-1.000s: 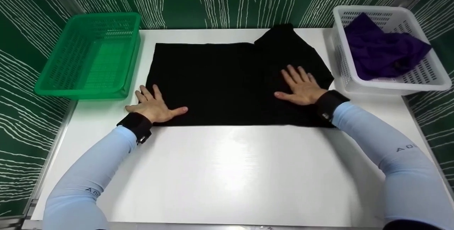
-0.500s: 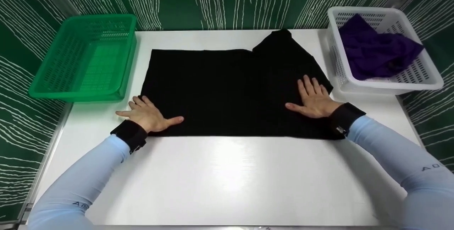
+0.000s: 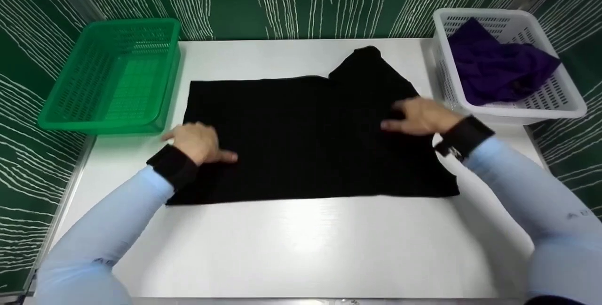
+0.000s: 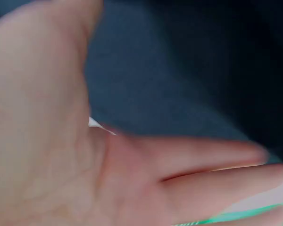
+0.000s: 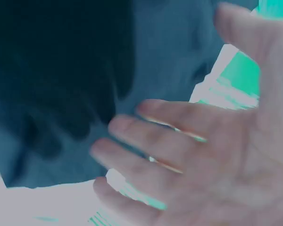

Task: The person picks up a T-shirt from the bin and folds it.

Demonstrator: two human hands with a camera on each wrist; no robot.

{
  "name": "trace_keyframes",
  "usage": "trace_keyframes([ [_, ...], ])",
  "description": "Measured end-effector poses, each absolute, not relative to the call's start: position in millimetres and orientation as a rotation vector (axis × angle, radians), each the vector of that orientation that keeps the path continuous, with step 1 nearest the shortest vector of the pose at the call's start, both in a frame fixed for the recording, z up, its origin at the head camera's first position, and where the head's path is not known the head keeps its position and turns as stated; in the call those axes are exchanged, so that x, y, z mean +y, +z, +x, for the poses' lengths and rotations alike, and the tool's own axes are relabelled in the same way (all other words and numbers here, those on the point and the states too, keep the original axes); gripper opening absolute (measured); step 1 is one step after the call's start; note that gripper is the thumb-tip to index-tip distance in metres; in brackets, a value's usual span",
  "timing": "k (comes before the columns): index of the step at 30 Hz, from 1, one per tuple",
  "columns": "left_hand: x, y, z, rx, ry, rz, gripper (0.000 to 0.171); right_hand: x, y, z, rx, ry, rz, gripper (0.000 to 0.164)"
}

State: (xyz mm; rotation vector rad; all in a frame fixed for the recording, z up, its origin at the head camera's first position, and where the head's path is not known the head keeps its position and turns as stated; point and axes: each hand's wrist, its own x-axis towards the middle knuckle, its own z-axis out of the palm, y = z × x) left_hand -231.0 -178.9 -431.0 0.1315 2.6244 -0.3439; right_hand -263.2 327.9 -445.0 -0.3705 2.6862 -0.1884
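Note:
A black garment [image 3: 291,140] lies spread out flat across the middle of the table, with a sleeve-like flap jutting toward the back at its right end. Over its left end is my left hand [image 3: 195,142], palm down, thumb pointing right; its fingers look straight in the left wrist view. My right hand [image 3: 423,116] hovers above the right end. In the right wrist view its fingers [image 5: 155,136] are extended and slightly spread, and their shadow falls on the cloth apart from them. Neither hand grips anything. Both hands are somewhat blurred.
A green plastic basket [image 3: 170,84] stands at the back left of the white table [image 3: 305,258]. At the back right, a white basket [image 3: 526,116] holds crumpled purple cloth [image 3: 498,67]. Green walls with white streaks [image 3: 235,4] enclose the back and sides.
The black garment has slid toward the front edge. My hands, earlier spread flat on it, have risen, the right one shifting back from its half-second-ago spot. The baskets shift slightly with the head view.

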Motion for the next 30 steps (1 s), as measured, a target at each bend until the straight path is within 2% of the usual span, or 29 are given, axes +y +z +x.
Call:
trace_keyframes([
  [3, -171.4, -428.9, -273.5, 2.824, -0.169, 0.262, 0.091, 328.8, -428.6, -302.4, 2.794, -0.297, -0.339, 0.077],
  [6, -165.9, -432.0, -313.7, 2.923, 0.006, 0.36, 0.065, 332.0, -429.7, -336.2, 2.888, -0.381, -0.295, 0.064],
  [10, -165.5, -443.9, -353.4, 2.943, 0.113, 0.414, 0.047, 337.7, -450.0, -368.8, 3.014, -0.531, -0.208, 0.054],
  [13, -172.3, -452.7, -369.2, 2.9, 0.123, 0.412, 0.05, 341.5, -466.9, -381.6, 3.028, -0.608, -0.152, 0.058],
  [18, -190.1, -450.9, -379.2, 2.792, 0.202, 0.34, 0.075, 344.1, -475.6, -389.2, 2.912, -0.629, -0.058, 0.078],
  [20, -196.0, -446.8, -381.5, 2.769, 0.242, 0.309, 0.079, 343.4, -472.9, -391.6, 2.863, -0.651, -0.049, 0.075],
  [22, -200.5, -443.8, -383.6, 2.765, 0.256, 0.285, 0.082, 340.5, -469.4, -393.4, 2.827, -0.675, -0.06, 0.062],
  [24, -203.1, -443.3, -385.6, 2.765, 0.253, 0.261, 0.08, 337.3, -468.4, -394.8, 2.789, -0.752, -0.055, 0.045],
  [26, -204.6, -445.5, -387.4, 2.765, 0.254, 0.249, 0.075, 333.1, -469.8, -395.1, 2.76, -0.887, -0.012, 0.035],
  [28, -205.0, -449.2, -389.1, 2.776, 0.256, 0.241, 0.066, 328.1, -472.2, -395.4, 2.685, -1.109, 0.077, 0.038],
  [30, -205.4, -453.0, -389.4, 2.795, 0.277, 0.241, 0.053, 322.3, -473.8, -396.5, 2.564, -1.357, 0.191, 0.053],
])
